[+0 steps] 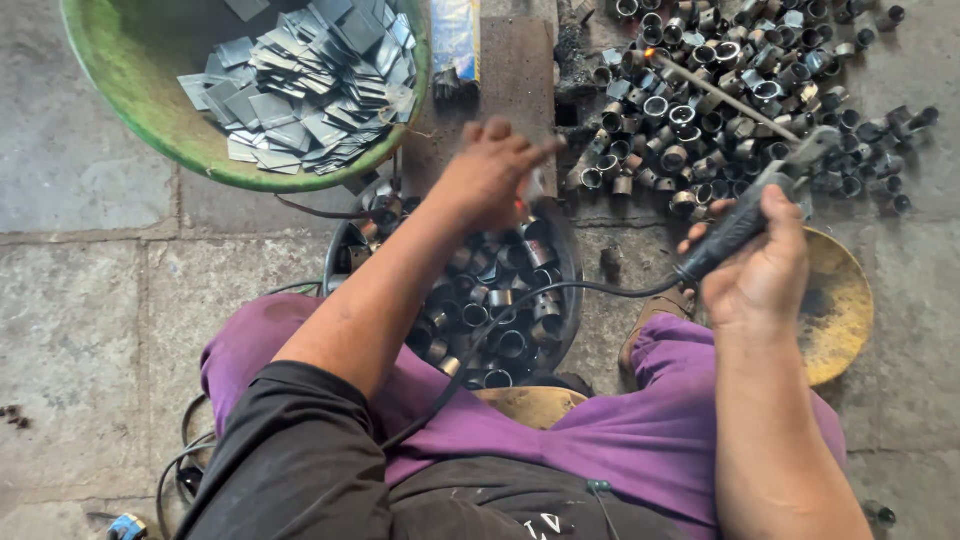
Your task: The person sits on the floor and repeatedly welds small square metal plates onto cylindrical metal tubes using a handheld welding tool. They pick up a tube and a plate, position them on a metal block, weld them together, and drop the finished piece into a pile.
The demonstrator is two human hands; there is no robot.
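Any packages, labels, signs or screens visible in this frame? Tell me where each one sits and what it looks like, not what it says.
Printed packet: top centre, on the floor between the green basin of flat metal squares and the pile of short metal rings; upright oblong, blue and white with some yellow, its upper end cut off by the frame.
No signs or screens are in view.

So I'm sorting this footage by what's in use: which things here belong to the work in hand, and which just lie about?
In use:
right hand gripping the electrode holder
welding rod
left hand over the dark tub of metal rings
ring pile
green basin of square plates

Lying about:
yellow disc
loose ring
cable coils
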